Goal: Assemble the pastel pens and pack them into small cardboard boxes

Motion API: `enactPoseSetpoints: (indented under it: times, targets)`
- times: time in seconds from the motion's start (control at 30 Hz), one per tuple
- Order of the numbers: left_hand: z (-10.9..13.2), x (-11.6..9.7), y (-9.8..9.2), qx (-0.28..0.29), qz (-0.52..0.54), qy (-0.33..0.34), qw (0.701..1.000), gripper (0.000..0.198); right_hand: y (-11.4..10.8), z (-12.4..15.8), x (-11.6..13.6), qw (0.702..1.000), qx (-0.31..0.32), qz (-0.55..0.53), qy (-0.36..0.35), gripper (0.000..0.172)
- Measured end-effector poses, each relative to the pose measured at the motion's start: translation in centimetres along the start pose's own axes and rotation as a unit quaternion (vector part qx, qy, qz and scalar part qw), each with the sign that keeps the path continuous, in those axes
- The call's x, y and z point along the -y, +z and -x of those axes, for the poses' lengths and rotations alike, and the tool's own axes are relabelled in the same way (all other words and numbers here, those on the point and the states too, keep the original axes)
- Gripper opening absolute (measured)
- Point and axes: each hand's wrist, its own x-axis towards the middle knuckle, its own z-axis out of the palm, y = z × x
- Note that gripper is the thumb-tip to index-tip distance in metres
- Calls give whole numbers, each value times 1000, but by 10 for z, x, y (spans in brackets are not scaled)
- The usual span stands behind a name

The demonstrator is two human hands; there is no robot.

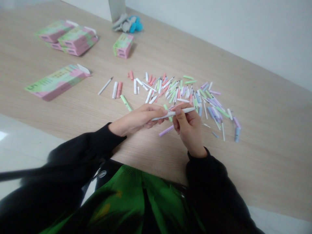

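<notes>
A white pen (187, 110) is held between both hands, low over the table's near side and slanting up to the right. My left hand (146, 117) closes its thumb and fingers round the pen's left part. Thumb and fingertips of my right hand (188, 128) pinch it nearer its right end. Just beyond the hands lies a loose spread of pen parts (175, 89): white, coral, green, purple and blue barrels and caps, and thin refills with dark tips. A purple barrel (166, 130) lies below the pen, partly hidden by my right hand.
A long pink-and-green box (60, 81) lies at left, its end flap raised. Several similar boxes (73, 39) are stacked behind it, and a smaller box stack (123, 45) stands further right. Grey and blue crumpled items (129, 24) sit by the wall. One refill (105, 86) lies apart.
</notes>
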Motion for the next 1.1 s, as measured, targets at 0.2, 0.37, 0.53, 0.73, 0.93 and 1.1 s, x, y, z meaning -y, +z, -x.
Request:
enactPoseSetpoints:
  times: [0.2,0.37,0.53,0.73,0.93,1.1]
  targets:
    - [-2,4,0,-58,-71,43,995,35,3,1,-3,1000,-15,-10,-17,24]
    - [-2,5,0,-75,-70,75,992,21,4,2,-5,1000,-21,-22,1,26]
    - [-1,5,5,-132,-162,139,968,20,5,0,-6,998,-34,-43,33,31]
    - [0,5,5,-82,-142,116,980,27,7,-1,-3,997,-51,-55,29,32]
    - [2,3,-5,65,-85,38,994,37,0,-2,5,998,-38,-26,52,35]
    - [3,-2,-3,41,-144,61,987,28,-2,-2,7,997,-50,-41,39,31]
